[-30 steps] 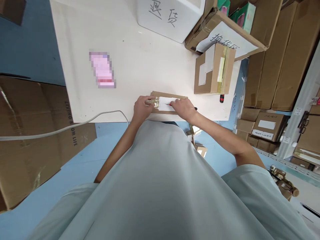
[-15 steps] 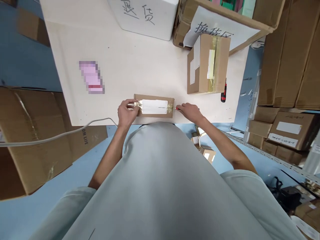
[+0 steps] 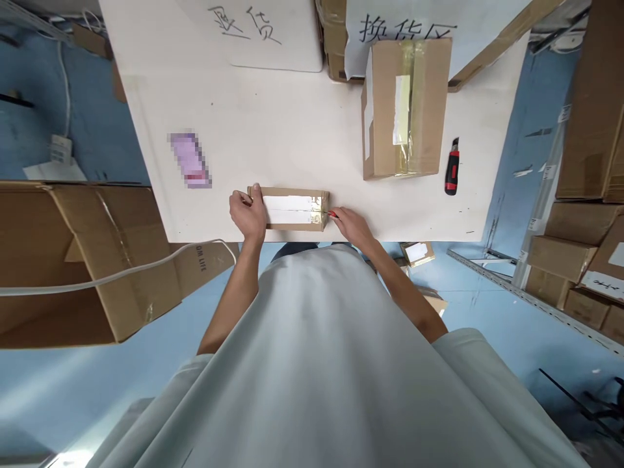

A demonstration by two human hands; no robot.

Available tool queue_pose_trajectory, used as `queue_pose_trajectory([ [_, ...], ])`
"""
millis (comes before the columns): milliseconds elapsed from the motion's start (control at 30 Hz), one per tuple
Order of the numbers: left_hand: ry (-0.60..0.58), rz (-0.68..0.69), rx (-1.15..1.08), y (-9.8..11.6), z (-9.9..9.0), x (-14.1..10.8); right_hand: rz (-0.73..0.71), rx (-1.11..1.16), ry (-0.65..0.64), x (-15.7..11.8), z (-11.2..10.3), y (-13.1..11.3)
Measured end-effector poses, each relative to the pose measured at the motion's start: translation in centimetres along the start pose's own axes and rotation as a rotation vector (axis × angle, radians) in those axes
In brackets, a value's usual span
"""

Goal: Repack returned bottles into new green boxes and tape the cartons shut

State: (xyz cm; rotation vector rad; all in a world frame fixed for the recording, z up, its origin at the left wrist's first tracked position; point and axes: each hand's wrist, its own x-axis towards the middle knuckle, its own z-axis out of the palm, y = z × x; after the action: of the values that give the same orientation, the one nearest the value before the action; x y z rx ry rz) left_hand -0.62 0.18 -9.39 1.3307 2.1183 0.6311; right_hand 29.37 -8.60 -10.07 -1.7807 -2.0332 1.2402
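A small, flat cardboard box [image 3: 287,227] with a white label [image 3: 285,202] lies near the table's front edge. My left hand [image 3: 249,213] grips its left end, thumb on top and the other fingers curled at the side. At the opposite end, my right hand [image 3: 355,227] pinches a small red-handled knife [image 3: 333,214], its thin tip at the shiny tape [image 3: 316,209]. Most of that handle is hidden in my fingers. A dark line runs lengthwise along the label. Farther right lies a black and red utility knife [image 3: 452,170].
A taped carton [image 3: 429,110] stands behind my right hand, before a larger box with a handwritten sheet [image 3: 404,19]. A white container [image 3: 273,49] is at the back. A blurred pink item [image 3: 189,159] lies left. A white cable [image 3: 160,261] crosses an open carton [image 3: 117,260].
The view has shifted. The small box and both hands have moved left on the table. My left thumb now lies over the box top, and the knife tip still meets its right end.
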Motion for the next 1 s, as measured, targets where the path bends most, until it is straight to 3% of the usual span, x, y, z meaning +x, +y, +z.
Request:
queue_pose_trajectory([
  [100,0.153,-0.010,0.041,-0.5,0.2,0.5,0.059,0.222,0.063,-0.9,1.0,0.5],
  [267,0.214,-0.024,0.077,-1.7,-0.7,1.7,0.203,0.427,0.156,-2.3,1.9,1.2],
  [400,0.211,-0.043,0.073,-3.1,-1.7,3.1,0.256,0.449,0.164,-1.5,2.3,0.2],
  [633,0.165,0.009,0.028,-5.4,-2.7,4.7,0.299,0.309,0.093,0.3,1.8,-6.6],
  [767,0.130,-0.029,-0.012,-6.2,-2.2,4.7,0.314,0.181,0.188,0.4,0.7,-10.7],
  [900,-0.037,-0.071,-0.086,-6.1,-0.2,3.8,0.327,0.028,0.318,0.2,-1.2,-13.6],
  [1000,-0.207,-0.076,-0.138,-5.9,1.3,3.1,0.342,-0.099,0.336,0.3,-2.4,-15.3],
])
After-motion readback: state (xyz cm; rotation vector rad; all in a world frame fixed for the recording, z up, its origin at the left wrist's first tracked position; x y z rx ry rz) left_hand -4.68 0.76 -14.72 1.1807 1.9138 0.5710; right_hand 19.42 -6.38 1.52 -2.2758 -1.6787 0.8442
